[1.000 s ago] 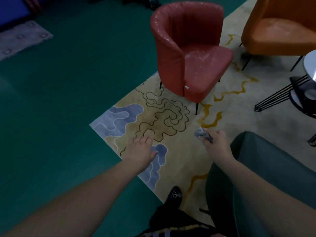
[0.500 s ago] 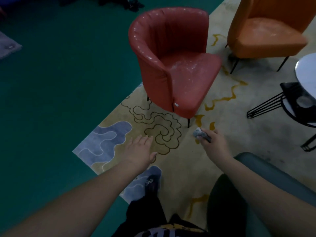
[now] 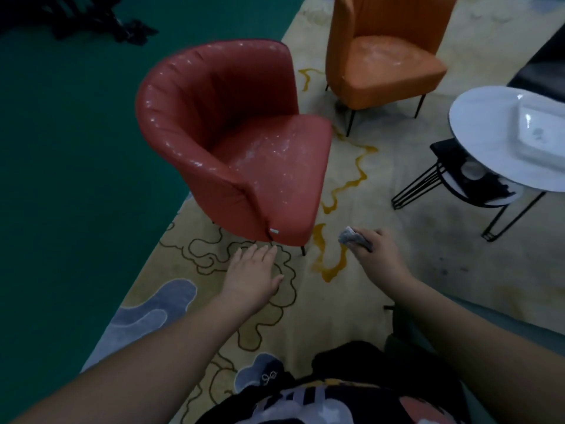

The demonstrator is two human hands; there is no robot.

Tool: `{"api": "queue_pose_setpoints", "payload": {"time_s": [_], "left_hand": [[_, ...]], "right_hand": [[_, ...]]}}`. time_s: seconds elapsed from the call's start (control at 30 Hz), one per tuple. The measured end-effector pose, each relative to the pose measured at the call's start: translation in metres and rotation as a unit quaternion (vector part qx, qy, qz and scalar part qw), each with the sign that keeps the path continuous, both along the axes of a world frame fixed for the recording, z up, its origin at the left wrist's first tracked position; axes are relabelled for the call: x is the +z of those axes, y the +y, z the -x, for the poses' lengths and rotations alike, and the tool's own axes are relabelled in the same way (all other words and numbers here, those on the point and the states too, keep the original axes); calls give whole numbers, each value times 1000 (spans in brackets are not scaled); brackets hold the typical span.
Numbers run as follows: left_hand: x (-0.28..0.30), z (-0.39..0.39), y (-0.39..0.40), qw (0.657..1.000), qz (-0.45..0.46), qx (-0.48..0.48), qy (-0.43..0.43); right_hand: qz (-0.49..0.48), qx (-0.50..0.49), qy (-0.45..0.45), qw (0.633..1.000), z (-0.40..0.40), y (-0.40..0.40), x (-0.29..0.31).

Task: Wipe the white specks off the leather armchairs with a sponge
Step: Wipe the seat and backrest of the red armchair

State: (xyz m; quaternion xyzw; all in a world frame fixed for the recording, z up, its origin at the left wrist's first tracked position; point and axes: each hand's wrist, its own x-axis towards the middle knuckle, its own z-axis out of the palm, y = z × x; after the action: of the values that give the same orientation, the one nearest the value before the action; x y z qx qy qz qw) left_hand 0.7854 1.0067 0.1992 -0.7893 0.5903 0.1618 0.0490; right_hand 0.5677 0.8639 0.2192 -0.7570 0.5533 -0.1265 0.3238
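Observation:
A red leather armchair (image 3: 232,142) stands ahead of me on the rug, with white specks on its seat and along its curved back rim. Behind it to the right is an orange leather armchair (image 3: 388,56), its seat also dusted white. My right hand (image 3: 374,255) grips a small grey sponge (image 3: 351,237), held in the air just right of the red chair's front corner. My left hand (image 3: 253,273) is stretched out flat with straight fingers, just short of the red chair's front edge, touching nothing.
A round white side table (image 3: 483,139) on black wire legs stands at the right, carrying a white tray (image 3: 547,133). The patterned beige rug (image 3: 412,255) lies under the chairs; green floor (image 3: 61,179) spreads to the left. Dark objects (image 3: 101,22) lie at the far left.
The view has come closer to the red armchair, which now looms larger. Both hands have advanced toward its front edge. The right hand still holds the sponge.

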Motion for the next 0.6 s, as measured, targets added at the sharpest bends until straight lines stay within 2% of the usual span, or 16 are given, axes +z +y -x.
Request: {"api": "queue_pose_setpoints", "payload": {"time_s": [0.27, 0.6], "left_hand": [[-13, -17, -118, 1000, -3, 2, 7], [-20, -9, -271, 992, -44, 113, 20]], "right_hand": [[9, 17, 3, 1000, -18, -119, -12], [27, 96, -28, 995, -29, -310, -6]]}}
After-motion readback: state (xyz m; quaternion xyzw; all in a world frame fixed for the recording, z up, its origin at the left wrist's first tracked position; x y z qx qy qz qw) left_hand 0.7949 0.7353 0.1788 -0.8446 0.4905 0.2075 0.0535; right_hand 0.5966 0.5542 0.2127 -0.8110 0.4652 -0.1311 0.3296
